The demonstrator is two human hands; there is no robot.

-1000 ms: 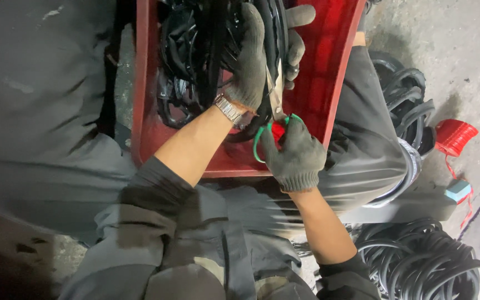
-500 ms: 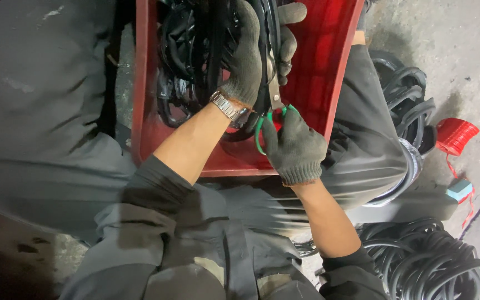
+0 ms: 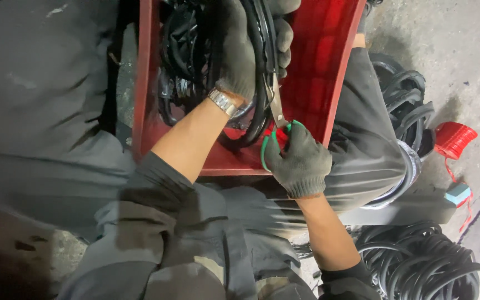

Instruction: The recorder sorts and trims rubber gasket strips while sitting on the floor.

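We see a red tray (image 3: pixel 329 83) resting across the lap, its flat floor tilted up toward the top of the view, with dark grey trousers (image 3: pixel 45 128) spreading out on both sides of it. Inside the tray lies a tangle of black rubber rings (image 3: pixel 184 61), bunched along its left half. More black rings are heaped on the concrete floor (image 3: pixel 462 50) — one pile (image 3: pixel 429 261) at the lower right, another (image 3: pixel 404 103) beside the right thigh. Near that second pile sits a red spool of cord (image 3: pixel 454 139).

Our left hand (image 3: pixel 248 50), in a grey knit glove with a metal wristwatch (image 3: pixel 223 103) at the cuff, is closed around a bundle of the black rings, holding it over the tray's middle. Our right hand (image 3: pixel 298 161), gloved the same way, is closed on the green handles of a pair of scissors (image 3: pixel 276 119) — the fingers pass through the loops. The metal blades point up toward the gripped bundle and touch it just below the left hand; whether the blades are parted we cannot tell.
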